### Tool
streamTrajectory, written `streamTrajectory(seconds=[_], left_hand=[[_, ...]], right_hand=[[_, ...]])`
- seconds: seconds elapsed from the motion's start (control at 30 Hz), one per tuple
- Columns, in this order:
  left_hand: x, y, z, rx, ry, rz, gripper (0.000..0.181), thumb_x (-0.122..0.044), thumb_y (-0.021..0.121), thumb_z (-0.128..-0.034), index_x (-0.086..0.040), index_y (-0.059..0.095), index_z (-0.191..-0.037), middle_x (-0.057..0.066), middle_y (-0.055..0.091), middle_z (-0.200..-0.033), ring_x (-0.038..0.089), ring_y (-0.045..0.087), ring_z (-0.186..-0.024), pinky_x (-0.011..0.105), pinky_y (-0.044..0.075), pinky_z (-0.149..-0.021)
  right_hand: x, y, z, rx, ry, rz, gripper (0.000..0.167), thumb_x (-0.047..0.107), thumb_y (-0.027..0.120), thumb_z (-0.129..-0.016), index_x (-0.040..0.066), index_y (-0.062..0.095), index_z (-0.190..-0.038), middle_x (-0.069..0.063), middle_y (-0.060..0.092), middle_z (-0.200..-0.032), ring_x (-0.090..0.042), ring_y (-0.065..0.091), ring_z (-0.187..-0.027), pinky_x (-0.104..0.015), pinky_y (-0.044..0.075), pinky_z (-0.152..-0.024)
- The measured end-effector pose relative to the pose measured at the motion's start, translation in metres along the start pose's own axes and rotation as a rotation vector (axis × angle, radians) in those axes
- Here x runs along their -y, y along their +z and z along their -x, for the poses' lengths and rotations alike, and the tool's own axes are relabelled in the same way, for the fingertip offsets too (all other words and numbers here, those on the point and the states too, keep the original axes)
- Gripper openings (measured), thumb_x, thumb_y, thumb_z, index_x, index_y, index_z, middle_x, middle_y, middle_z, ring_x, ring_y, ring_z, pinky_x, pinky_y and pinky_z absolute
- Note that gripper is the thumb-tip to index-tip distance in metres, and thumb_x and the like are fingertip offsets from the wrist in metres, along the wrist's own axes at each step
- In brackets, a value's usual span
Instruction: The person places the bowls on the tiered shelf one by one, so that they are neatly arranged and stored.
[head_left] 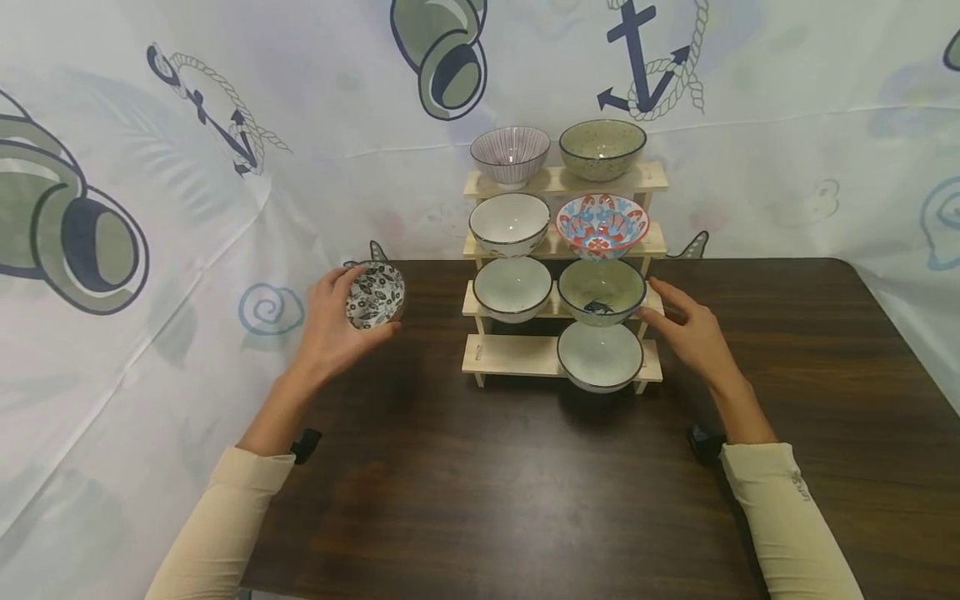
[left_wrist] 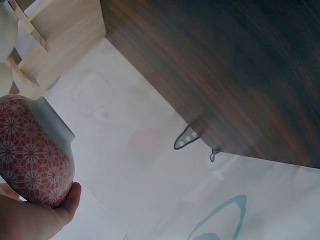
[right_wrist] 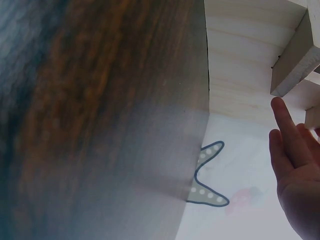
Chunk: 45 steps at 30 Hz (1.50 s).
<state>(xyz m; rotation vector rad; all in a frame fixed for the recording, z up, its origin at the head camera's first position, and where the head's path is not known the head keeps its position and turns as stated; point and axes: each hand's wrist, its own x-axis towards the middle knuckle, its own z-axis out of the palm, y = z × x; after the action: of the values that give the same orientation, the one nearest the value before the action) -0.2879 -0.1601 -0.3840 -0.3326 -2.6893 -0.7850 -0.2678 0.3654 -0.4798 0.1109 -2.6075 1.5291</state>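
My left hand [head_left: 330,325] holds a small bowl [head_left: 375,295] at the left, tilted so its black-and-white floral inside shows. In the left wrist view the outside of this bowl [left_wrist: 37,150] has a red pattern with white flower lines, and a thumb presses it near the pale foot. My right hand [head_left: 688,327] is at the right side of a green bowl [head_left: 602,292] on a wooden tiered rack [head_left: 517,356]. Its fingers [right_wrist: 287,130] look straight beside the rack's wood in the right wrist view; firm contact with the bowl cannot be made out.
Other bowls on the rack include a striped bowl [head_left: 512,154], a speckled green bowl [head_left: 602,148], a red-and-blue patterned bowl [head_left: 602,223] and several pale ones, with a white bowl [head_left: 600,356] at lower right. The dark table [head_left: 480,483] meets a printed cloth [head_left: 300,108] behind.
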Motion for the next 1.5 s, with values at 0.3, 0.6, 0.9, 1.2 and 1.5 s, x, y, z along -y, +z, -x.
streamTrajectory(seconds=[0.3, 0.6, 0.9, 1.2, 1.5], left_hand=[[-0.007, -0.002, 0.005, 0.053, 0.059, 0.006, 0.101, -0.04, 0.092, -0.0684, -0.018, 0.044, -0.155, 0.02, 0.038, -0.156, 0.041, 0.034, -0.142, 0.067, 0.039, -0.108], [-0.013, -0.01, 0.011, 0.147, 0.137, 0.004, 0.101, -0.042, 0.089, -0.0704, -0.021, 0.042, -0.157, 0.018, 0.035, -0.16, 0.042, 0.033, -0.146, 0.071, 0.036, -0.111], [-0.024, -0.008, 0.023, 0.218, 0.168, 0.046, 0.1, -0.04, 0.09, -0.0719, -0.022, 0.042, -0.157, 0.017, 0.031, -0.162, 0.04, 0.031, -0.146, 0.068, 0.039, -0.107], [-0.037, -0.006, 0.033, 0.288, 0.184, 0.068, 0.101, -0.039, 0.09, -0.0736, -0.024, 0.039, -0.159, 0.016, 0.027, -0.165, 0.037, 0.024, -0.152, 0.069, 0.039, -0.108], [-0.043, 0.002, 0.039, 0.332, 0.194, 0.049, 0.101, -0.041, 0.09, -0.074, -0.026, 0.037, -0.159, 0.015, 0.026, -0.165, 0.036, 0.025, -0.151, 0.067, 0.042, -0.107]], right_hand=[[-0.001, 0.0, -0.004, 0.01, -0.011, -0.013, 0.068, 0.04, 0.065, -0.102, 0.024, 0.037, -0.162, -0.012, 0.035, -0.167, -0.053, 0.05, -0.139, -0.067, 0.047, -0.106], [-0.001, 0.0, -0.003, 0.009, -0.01, -0.011, 0.068, 0.04, 0.066, -0.101, 0.024, 0.038, -0.161, -0.011, 0.036, -0.167, -0.052, 0.049, -0.14, -0.067, 0.046, -0.107], [-0.001, -0.002, -0.001, 0.003, -0.005, -0.007, 0.068, 0.042, 0.066, -0.101, 0.026, 0.039, -0.161, -0.011, 0.037, -0.167, -0.053, 0.048, -0.14, -0.068, 0.044, -0.109], [-0.004, -0.002, -0.001, 0.005, -0.002, -0.002, 0.068, 0.041, 0.065, -0.102, 0.025, 0.038, -0.161, -0.011, 0.035, -0.168, -0.052, 0.047, -0.141, -0.068, 0.044, -0.109], [0.0, -0.001, 0.001, -0.001, -0.004, -0.002, 0.068, 0.043, 0.066, -0.101, 0.026, 0.039, -0.161, -0.01, 0.037, -0.167, -0.052, 0.047, -0.141, -0.068, 0.044, -0.109]])
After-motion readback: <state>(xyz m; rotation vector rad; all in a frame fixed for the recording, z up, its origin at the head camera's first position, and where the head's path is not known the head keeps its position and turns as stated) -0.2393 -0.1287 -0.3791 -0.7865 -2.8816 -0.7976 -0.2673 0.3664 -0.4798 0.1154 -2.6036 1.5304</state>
